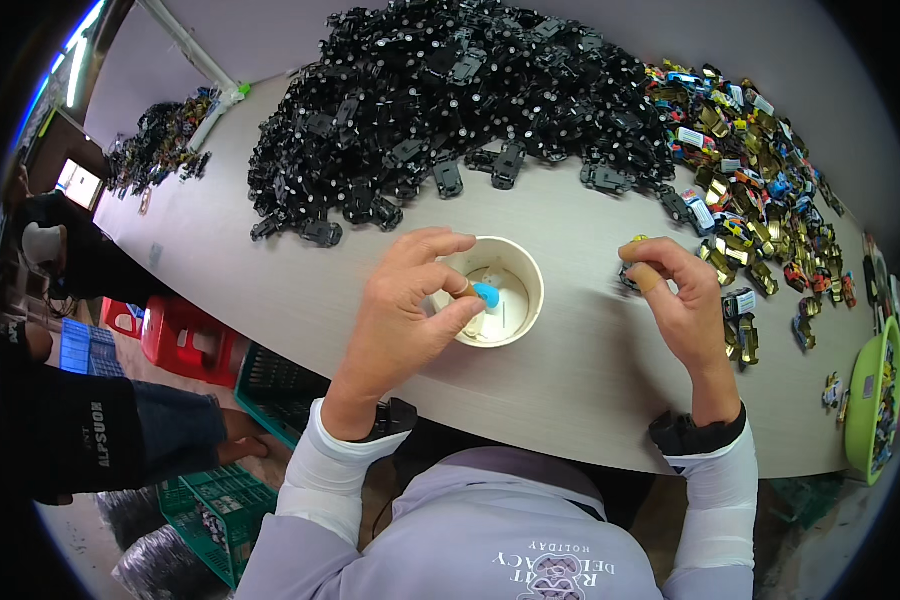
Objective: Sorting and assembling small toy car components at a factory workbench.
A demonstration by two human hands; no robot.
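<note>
My left hand (405, 300) is over the near-left rim of a round white tub (538, 290), thumb and index finger brought together in a pinch. Right at those fingertips shows a small rounded blue thing (486, 294); I cannot tell whether it is held or lies in the tub. Some pale residue marks the tub's inside. To the right, my right hand (682, 300) is closed just above the table, its thumb wearing a tan covering. Between its fingers is a small toy car (627, 277), mostly hidden, with a dark part and a bit of yellow showing.
A large heap of black toy car chassis (450, 100) covers the table's far side. Colourful toy car bodies (760, 200) spread along the right, near a green basin (858, 420). Left stand a person (100, 420), red stools (175, 335) and green crates (215, 515).
</note>
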